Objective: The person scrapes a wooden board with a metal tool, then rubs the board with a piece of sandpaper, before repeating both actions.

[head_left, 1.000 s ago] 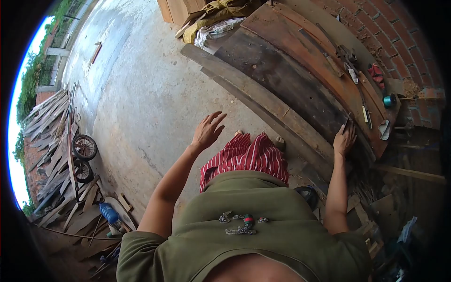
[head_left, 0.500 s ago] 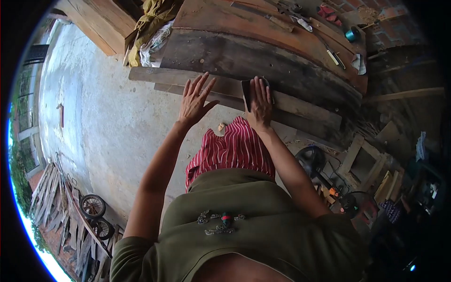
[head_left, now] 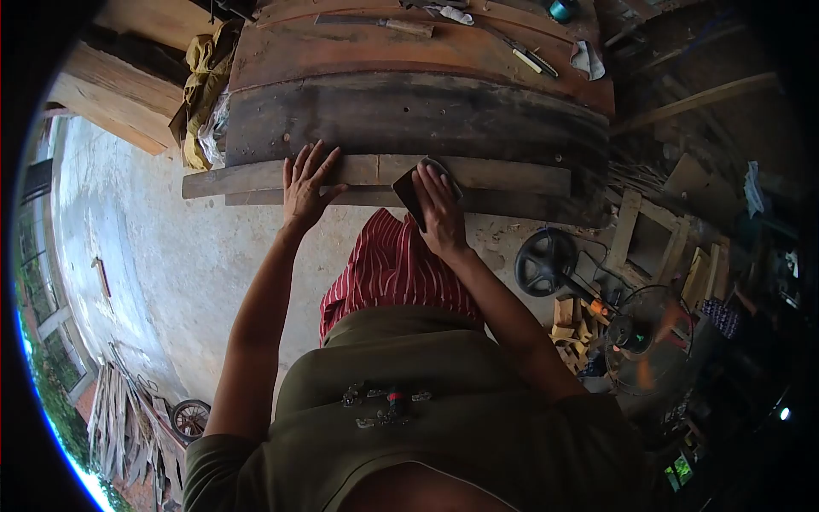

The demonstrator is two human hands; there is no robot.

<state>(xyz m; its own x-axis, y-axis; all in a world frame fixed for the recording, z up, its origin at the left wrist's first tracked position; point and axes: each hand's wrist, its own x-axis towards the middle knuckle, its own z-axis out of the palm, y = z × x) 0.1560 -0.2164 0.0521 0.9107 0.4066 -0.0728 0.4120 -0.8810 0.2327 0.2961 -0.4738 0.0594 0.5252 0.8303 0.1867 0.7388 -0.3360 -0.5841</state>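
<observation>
A long, narrow wooden plank [head_left: 503,176] lies along the near edge of a dark, worn workbench top [head_left: 358,115]. My left hand [head_left: 309,188] rests on the plank's left part, fingers spread and holding nothing. Under the fingers of my right hand [head_left: 442,213] is a dark piece of sandpaper [head_left: 408,198], pressed against the plank right of its middle. The sheet's lower corner sticks out over the plank's near edge. Part of the sandpaper is hidden by the fingers.
On the bench's far side lie a handsaw [head_left: 409,27], a knife-like tool [head_left: 535,61], crumpled paper [head_left: 587,60] and a teal spool [head_left: 561,10]. A fan [head_left: 636,337] and wood offcuts [head_left: 570,320] are at the right. Timber scraps [head_left: 128,418] lie at lower left.
The view has turned, so the plank looks more level and the bench sits further left. My left hand has come down onto the plank. My right hand and the sandpaper are now tilted to the left.
</observation>
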